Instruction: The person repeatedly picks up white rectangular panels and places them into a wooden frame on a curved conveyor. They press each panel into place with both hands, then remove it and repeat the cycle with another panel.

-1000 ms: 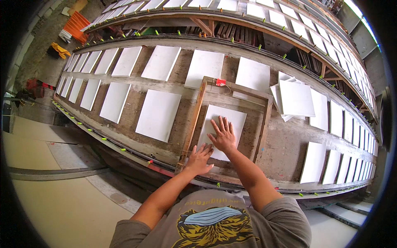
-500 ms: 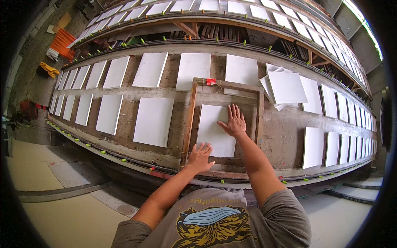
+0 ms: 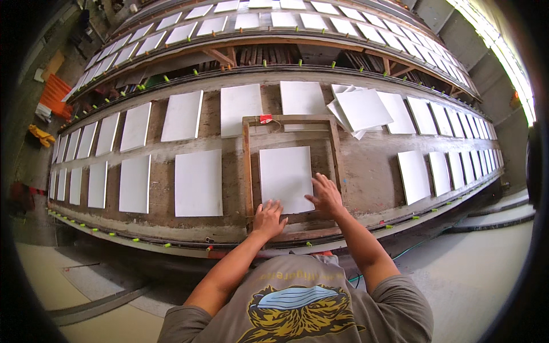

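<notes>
under the fingertips of the left hand (image 3: 270, 220) lies the lower left corner of a white board (image 3: 285, 174), flat on the table (image 3: 369, 177); these fingers are slightly spread, closed around nothing visible. at the board's lower right side, the fingers of the right hand (image 3: 327, 198) are parted and loosely bent, the thumb by the edge, with no grip showing; whether it touches, i cannot tell. a wooden frame (image 3: 247, 166) surrounds the board, a red tag (image 3: 266, 119) on its far bar, beyond the left fingers. to their left, outside the frame, lies another board (image 3: 198, 183). beyond the right fingers and farther right, a skewed stack of boards (image 3: 364, 110) rests.
</notes>
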`<action>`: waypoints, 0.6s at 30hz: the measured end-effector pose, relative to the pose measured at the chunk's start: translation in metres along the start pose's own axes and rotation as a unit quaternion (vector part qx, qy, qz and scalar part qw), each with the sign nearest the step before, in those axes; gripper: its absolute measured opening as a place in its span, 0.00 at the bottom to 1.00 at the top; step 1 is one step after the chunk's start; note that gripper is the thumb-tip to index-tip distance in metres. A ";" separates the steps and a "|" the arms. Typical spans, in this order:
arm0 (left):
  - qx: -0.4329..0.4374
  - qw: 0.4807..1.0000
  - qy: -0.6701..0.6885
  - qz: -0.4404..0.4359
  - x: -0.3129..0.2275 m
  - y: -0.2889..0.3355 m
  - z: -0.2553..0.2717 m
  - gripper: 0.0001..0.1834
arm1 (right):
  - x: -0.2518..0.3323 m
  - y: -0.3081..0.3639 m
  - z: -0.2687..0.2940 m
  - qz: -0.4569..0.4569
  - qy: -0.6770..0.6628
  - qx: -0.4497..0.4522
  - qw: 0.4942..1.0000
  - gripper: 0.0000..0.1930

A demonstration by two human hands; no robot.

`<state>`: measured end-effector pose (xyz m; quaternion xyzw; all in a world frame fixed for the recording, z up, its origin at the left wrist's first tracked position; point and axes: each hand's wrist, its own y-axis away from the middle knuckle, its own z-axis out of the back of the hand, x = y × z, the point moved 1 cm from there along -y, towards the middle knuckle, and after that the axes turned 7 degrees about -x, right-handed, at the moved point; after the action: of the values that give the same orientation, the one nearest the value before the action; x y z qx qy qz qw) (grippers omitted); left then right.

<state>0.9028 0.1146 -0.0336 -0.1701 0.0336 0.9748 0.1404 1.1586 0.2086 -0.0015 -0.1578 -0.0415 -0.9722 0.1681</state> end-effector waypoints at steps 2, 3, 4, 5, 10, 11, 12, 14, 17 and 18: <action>-0.021 1.000 -0.004 0.000 -0.004 -0.007 0.001 0.26 | -0.032 0.002 0.006 -0.054 -0.070 -0.160 0.983 0.36; -0.005 1.000 0.003 0.015 -0.004 -0.012 0.001 0.24 | -0.053 -0.007 0.007 -0.095 -0.086 -0.202 0.971 0.35; 0.013 0.999 0.008 0.033 -0.006 -0.017 0.009 0.23 | -0.068 -0.016 0.014 -0.156 -0.119 -0.222 0.955 0.36; 0.032 0.998 0.013 0.051 -0.008 -0.022 0.017 0.22 | -0.081 -0.028 0.023 -0.217 -0.151 -0.241 0.934 0.36; 0.043 0.988 -0.003 0.147 -0.021 -0.032 0.008 0.24 | -0.200 -0.108 0.013 -0.502 -0.339 -0.266 0.750 0.44; 0.033 0.988 -0.006 0.153 -0.024 -0.031 0.004 0.24 | -0.226 -0.121 0.003 -0.515 -0.335 -0.274 0.740 0.46; 0.024 0.987 -0.009 0.158 -0.027 -0.031 0.001 0.24 | -0.249 -0.132 -0.006 -0.529 -0.332 -0.283 0.728 0.47; 0.007 0.982 -0.024 0.187 -0.031 -0.024 -0.006 0.24 | -0.260 -0.161 -0.001 -0.548 -0.387 -0.231 0.705 0.49; -0.016 0.975 -0.044 0.216 -0.035 -0.029 -0.015 0.25 | -0.275 -0.194 0.004 -0.581 -0.400 -0.214 0.676 0.47; -0.025 0.967 -0.051 0.250 -0.035 -0.017 -0.016 0.26 | -0.228 -0.200 0.032 -0.546 -0.482 -0.191 0.659 0.42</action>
<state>0.9447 0.1203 -0.0368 -0.1098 0.0431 0.9868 -0.1106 1.3037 0.4722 -0.0502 -0.5816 -0.0083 -0.6640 -0.4700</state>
